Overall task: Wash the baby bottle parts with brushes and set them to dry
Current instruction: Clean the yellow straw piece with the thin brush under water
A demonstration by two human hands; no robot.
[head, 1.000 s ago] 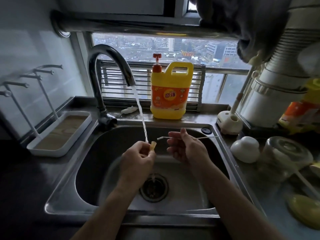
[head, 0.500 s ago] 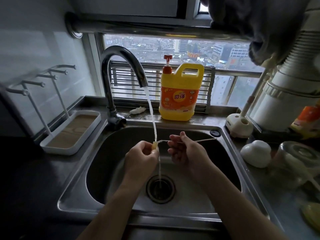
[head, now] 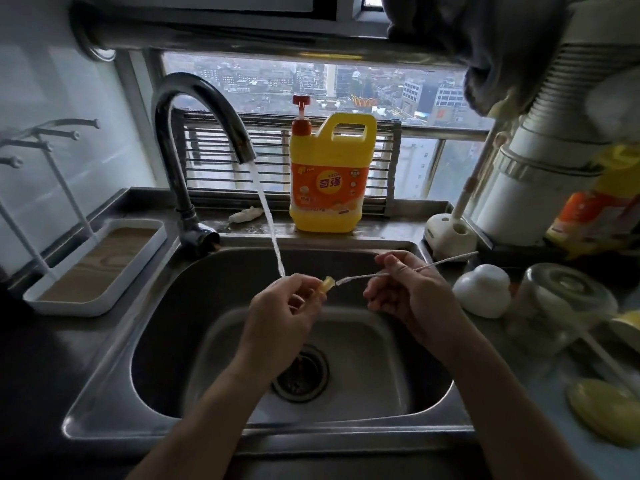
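Over the steel sink (head: 156, 341), my left hand (head: 277, 320) pinches a small yellowish tube piece (head: 326, 285) of the baby bottle, its open end pointing right. My right hand (head: 412, 296) pinches a thin white straw brush (head: 360, 277); the brush tip sits just outside the tube's mouth. Water runs from the tap (head: 194, 133) and lands on my left hand's fingers.
A white drying rack (head: 97, 268) with pegs stands left of the sink. A yellow detergent jug (head: 330, 174) sits on the ledge behind. On the right counter are a brush holder (head: 446, 233), a white dome cap (head: 483, 289), a clear bottle (head: 561, 306) and yellow parts (head: 602, 410).
The brush tip touched the tube under the water stream half a second ago; now it sits just outside the tube's mouth, and both have shifted slightly right of the stream.
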